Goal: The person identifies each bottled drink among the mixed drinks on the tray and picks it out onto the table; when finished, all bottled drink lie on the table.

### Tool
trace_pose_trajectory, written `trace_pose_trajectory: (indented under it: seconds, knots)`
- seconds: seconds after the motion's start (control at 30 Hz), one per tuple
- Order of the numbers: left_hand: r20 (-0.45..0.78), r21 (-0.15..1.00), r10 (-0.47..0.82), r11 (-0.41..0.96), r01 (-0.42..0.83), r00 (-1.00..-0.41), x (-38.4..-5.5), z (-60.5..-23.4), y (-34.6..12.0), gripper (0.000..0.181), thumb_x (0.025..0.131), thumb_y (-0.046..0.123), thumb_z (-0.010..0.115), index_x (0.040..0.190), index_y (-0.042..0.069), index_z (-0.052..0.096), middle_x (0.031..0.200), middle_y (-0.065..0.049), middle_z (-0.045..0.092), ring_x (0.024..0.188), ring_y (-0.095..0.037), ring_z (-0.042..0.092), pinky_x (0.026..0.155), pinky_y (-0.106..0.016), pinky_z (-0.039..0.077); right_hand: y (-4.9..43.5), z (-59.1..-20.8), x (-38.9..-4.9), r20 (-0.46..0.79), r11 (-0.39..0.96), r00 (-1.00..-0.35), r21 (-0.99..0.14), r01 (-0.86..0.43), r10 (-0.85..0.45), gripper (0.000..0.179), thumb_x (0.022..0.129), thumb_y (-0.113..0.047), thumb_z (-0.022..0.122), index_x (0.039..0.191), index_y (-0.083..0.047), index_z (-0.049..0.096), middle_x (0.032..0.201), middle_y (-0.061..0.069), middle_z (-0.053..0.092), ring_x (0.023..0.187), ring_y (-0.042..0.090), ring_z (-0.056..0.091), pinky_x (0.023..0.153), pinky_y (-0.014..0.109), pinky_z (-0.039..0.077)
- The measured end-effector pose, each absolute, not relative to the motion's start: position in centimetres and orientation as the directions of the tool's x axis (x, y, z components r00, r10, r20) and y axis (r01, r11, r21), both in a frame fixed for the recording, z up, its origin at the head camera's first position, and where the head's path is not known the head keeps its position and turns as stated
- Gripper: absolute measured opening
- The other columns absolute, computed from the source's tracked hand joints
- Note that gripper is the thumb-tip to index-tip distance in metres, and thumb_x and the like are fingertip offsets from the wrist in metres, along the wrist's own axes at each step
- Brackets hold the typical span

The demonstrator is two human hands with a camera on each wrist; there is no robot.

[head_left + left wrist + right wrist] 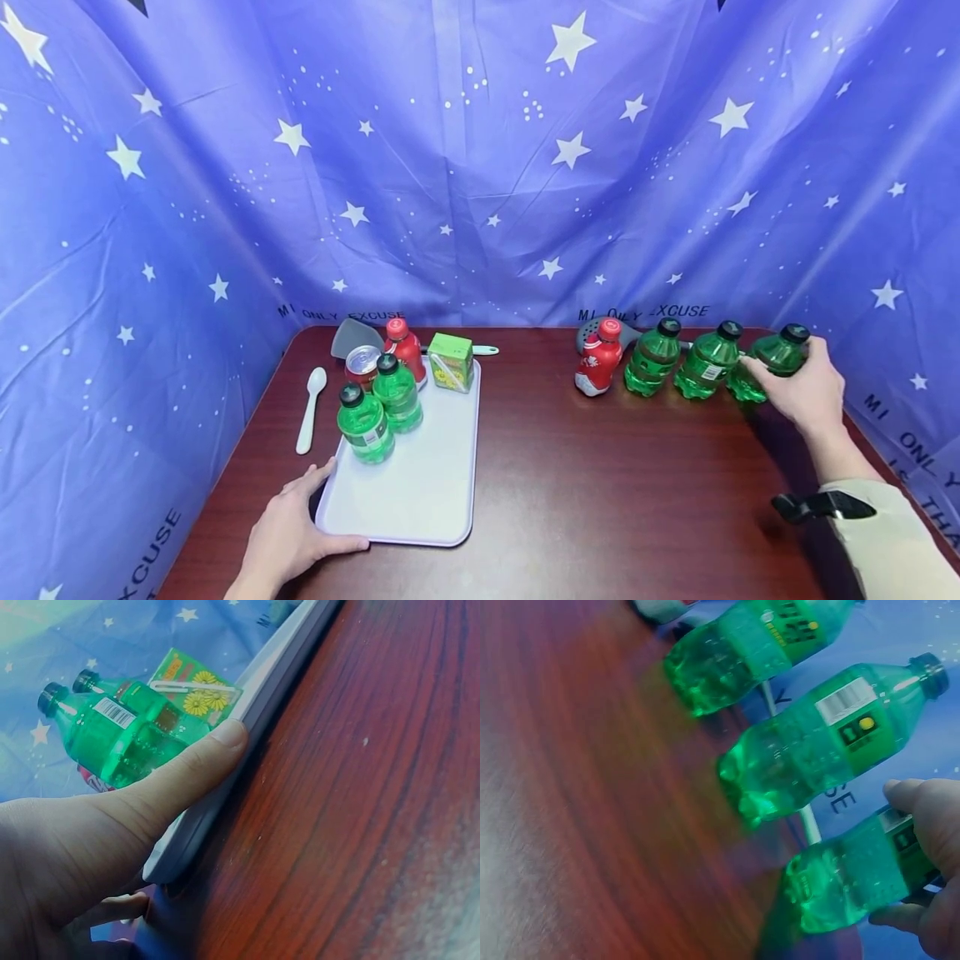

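Observation:
My left hand (282,527) holds the near left corner of a white tray (427,508), its thumb along the near rim and its fingers at the left side. On the tray stand two green bottles (365,423), a red bottle (405,348), a soda can (363,363) and a green drink carton (452,363). At the far right my right hand (812,387) grips a green soda bottle (840,889) between thumb and fingers; the palm hides part of it. Two more green bottles (705,360) and a red bottle (598,358) stand in a row left of it.
A white spoon (311,410) lies left of the tray. Behind the tray lies a grey spatula (354,337), partly covered. A grey slotted utensil (592,332) lies behind the right row. A starry blue cloth (480,167) hangs round the brown table (600,492).

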State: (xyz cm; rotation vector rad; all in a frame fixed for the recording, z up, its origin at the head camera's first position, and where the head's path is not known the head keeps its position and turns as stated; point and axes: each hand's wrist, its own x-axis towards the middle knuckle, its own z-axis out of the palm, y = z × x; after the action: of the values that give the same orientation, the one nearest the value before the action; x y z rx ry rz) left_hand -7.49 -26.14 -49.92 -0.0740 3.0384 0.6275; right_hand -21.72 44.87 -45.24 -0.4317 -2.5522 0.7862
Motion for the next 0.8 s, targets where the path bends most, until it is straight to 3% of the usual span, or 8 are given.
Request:
trace_pose_trajectory:
  seconds: [0.1,0.2,0.27,0.33,0.43,0.5,0.6,0.8]
  knots:
    - [-0.053,0.398,-0.036,0.916,-0.054,-0.998,-7.5,-50.0,-26.1,0.139,0.045,0.086,0.09,0.157,0.013,0.053,0.152,-0.032,0.056,0.133,-0.056,0.059,0.082,-0.07,0.057,45.4,-44.5,-21.6,0.282,0.798,-0.874,-0.576,0.176,0.396,0.088,0.091,-0.046,0.079,0.147,0.009,0.04,0.131,0.039,0.054,0.116,0.061,0.053,0.083,0.063,0.042]
    - [-0.053,0.401,-0.036,0.915,-0.054,-0.998,-7.6,-50.0,-26.0,0.138,0.045,0.086,0.09,0.157,0.014,0.053,0.153,-0.031,0.056,0.134,-0.056,0.058,0.082,-0.07,0.057,45.6,-43.2,-21.6,0.256,0.782,-0.875,-0.593,0.194,0.411,0.091,0.091,-0.048,0.08,0.155,0.002,0.039,0.141,0.036,0.054,0.118,0.051,0.054,0.081,0.043,0.044]
    - [-0.049,0.401,-0.037,0.915,-0.054,-0.998,-7.6,-49.9,-25.9,0.138,0.045,0.086,0.09,0.157,0.014,0.053,0.153,-0.032,0.055,0.134,-0.057,0.058,0.082,-0.071,0.057,45.6,-41.9,-21.6,0.254,0.758,-0.866,-0.623,0.194,0.431,0.092,0.09,-0.048,0.081,0.16,-0.005,0.039,0.151,0.031,0.054,0.11,0.024,0.062,0.079,0.025,0.042]
    - [-0.047,0.4,-0.036,0.915,-0.052,-0.998,-7.7,-49.8,-25.9,0.137,0.046,0.085,0.09,0.157,0.014,0.053,0.153,-0.032,0.055,0.134,-0.057,0.058,0.084,-0.071,0.057,45.4,-40.3,-21.6,0.258,0.73,-0.854,-0.658,0.187,0.451,0.09,0.09,-0.048,0.081,0.162,-0.014,0.039,0.158,0.024,0.054,0.096,-0.002,0.058,0.075,0.01,0.035]
    - [-0.063,0.395,-0.041,0.917,-0.062,-0.997,-7.6,-49.7,-26.0,0.138,0.046,0.085,0.09,0.158,0.013,0.052,0.153,-0.033,0.055,0.134,-0.057,0.058,0.085,-0.071,0.056,44.6,-37.8,-21.6,0.276,0.696,-0.827,-0.695,0.181,0.49,0.085,0.091,-0.047,0.081,0.162,-0.026,0.04,0.162,0.011,0.054,0.092,-0.024,0.046,0.086,0.002,0.041]
    - [-0.074,0.39,-0.041,0.918,-0.067,-0.996,-7.6,-49.7,-26.0,0.139,0.046,0.086,0.09,0.158,0.013,0.051,0.153,-0.034,0.054,0.134,-0.057,0.057,0.085,-0.071,0.057,43.8,-36.1,-21.6,0.288,0.67,-0.802,-0.72,0.18,0.524,0.079,0.092,-0.044,0.08,0.16,-0.033,0.041,0.162,0.001,0.054,0.108,-0.021,0.054,0.102,0.007,0.046]
    - [-0.073,0.387,-0.037,0.92,-0.063,-0.997,-7.6,-49.7,-26.1,0.139,0.046,0.085,0.09,0.158,0.013,0.051,0.154,-0.034,0.053,0.134,-0.058,0.057,0.085,-0.071,0.057,42.0,-33.6,-21.8,0.311,0.634,-0.774,-0.759,0.146,0.551,0.073,0.093,-0.037,0.08,0.157,-0.037,0.045,0.157,-0.011,0.058,0.13,-0.014,0.054,0.12,0.021,0.043]
    - [-0.074,0.39,-0.036,0.919,-0.063,-0.997,-7.6,-49.6,-26.0,0.139,0.046,0.086,0.09,0.158,0.012,0.052,0.153,-0.033,0.055,0.134,-0.057,0.057,0.087,-0.071,0.057,37.8,-30.8,-22.6,0.438,0.555,-0.791,-0.818,-0.152,0.428,0.066,0.086,-0.014,0.087,0.146,-0.026,0.06,0.126,-0.027,0.065,0.118,-0.012,0.063,0.108,0.014,0.049]
